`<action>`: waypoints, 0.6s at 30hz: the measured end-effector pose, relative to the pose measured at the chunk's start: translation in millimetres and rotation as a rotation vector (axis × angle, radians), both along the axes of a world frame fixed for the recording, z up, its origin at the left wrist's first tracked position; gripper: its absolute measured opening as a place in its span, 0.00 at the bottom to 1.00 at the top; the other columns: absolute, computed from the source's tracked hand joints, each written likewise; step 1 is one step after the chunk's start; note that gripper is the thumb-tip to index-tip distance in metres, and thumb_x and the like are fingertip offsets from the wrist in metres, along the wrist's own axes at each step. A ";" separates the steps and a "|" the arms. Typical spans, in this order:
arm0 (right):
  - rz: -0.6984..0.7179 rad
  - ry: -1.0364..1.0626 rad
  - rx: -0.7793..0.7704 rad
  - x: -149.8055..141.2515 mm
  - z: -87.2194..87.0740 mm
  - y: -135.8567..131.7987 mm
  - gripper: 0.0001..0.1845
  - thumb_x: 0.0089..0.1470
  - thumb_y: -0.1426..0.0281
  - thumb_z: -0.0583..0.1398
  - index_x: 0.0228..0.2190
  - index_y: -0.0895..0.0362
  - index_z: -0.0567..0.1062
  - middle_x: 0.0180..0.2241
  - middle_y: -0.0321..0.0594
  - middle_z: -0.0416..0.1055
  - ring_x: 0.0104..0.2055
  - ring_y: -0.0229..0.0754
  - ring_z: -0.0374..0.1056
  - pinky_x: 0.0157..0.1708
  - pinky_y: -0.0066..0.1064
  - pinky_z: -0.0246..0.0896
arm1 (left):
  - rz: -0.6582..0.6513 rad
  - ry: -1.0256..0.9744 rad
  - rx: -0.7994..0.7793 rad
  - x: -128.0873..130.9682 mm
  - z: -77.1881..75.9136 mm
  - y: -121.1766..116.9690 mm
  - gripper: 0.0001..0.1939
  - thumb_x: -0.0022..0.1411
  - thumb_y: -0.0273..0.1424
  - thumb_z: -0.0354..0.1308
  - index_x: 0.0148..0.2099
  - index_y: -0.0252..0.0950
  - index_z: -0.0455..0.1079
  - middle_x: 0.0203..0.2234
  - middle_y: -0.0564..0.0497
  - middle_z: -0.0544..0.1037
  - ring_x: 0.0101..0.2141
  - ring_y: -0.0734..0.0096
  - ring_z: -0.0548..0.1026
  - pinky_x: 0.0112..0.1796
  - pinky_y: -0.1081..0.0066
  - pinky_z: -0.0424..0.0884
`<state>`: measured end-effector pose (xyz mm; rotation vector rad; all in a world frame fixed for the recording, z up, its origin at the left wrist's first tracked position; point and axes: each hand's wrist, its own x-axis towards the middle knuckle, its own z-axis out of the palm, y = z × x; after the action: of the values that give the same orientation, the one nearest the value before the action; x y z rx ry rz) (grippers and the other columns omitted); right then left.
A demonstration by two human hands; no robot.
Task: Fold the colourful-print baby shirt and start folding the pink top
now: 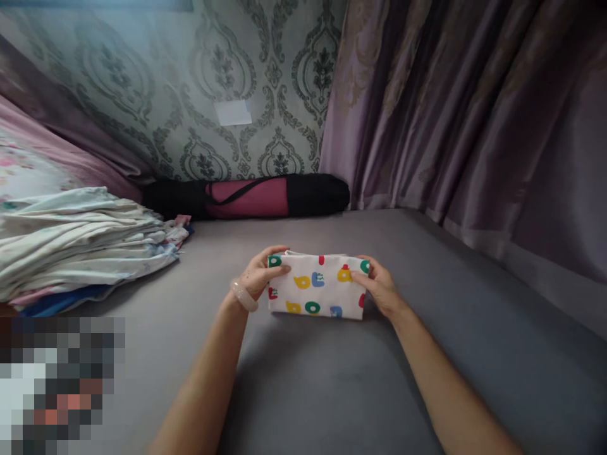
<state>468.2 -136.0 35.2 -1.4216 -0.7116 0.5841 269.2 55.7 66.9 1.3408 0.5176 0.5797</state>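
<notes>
Between my two hands is a folded white cloth (317, 285) printed with colourful letter-like shapes in yellow, green, red and blue. It stands on its long edge, at or just above the grey bed surface (327, 385). My left hand (263, 273), with a pale bangle (244, 296) on the wrist, grips the cloth's upper left corner, thumb in front and fingers behind. My right hand (379, 284) pinches the upper right side in the same way. The fingertips behind the cloth are hidden.
A pile of folded clothes (85, 246) lies at the left. Against the patterned wall rests a long black and maroon bag (251, 197). Purple curtains (408, 107) hang on the right, and a white plate (233, 112) is on the wall. The lower left corner is pixelated.
</notes>
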 end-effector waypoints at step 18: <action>0.185 -0.627 -0.371 -6.6 15.6 -9.0 0.22 0.60 0.61 0.48 0.46 0.56 0.75 0.49 0.45 0.71 0.53 0.45 0.65 0.55 0.39 0.56 | -0.462 0.397 0.511 -42.9 2.6 34.3 0.16 0.52 0.37 0.61 0.44 0.38 0.73 0.43 0.46 0.78 0.45 0.65 0.75 0.46 0.69 0.69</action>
<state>461.6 -145.0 50.8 -1.9271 -1.2893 0.4202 226.3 90.0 69.4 2.0104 0.3644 0.0518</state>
